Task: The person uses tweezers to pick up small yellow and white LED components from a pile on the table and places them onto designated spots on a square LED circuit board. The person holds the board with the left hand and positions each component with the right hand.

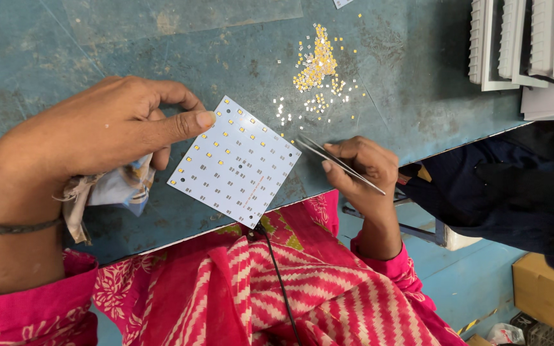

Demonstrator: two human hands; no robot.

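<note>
A square white circuit board (235, 163) dotted with small yellow chips lies tilted on the blue table (65, 45) near its front edge. My left hand (97, 131) rests beside the board's left corner, its thumb tip touching the board's edge, with a crumpled cloth (117, 189) tucked under the palm. My right hand (360, 170) grips thin metal tweezers (335, 160), whose tips point at the board's right corner. A loose heap of tiny yellow and white chips (318, 67) lies on the table beyond the board.
White ribbed plastic housings (527, 45) are stacked at the table's far right. Another person in dark clothing (514, 192) sits on the right. A thin black cable (277, 275) runs over my red patterned lap. A cardboard box (546, 291) stands on the floor.
</note>
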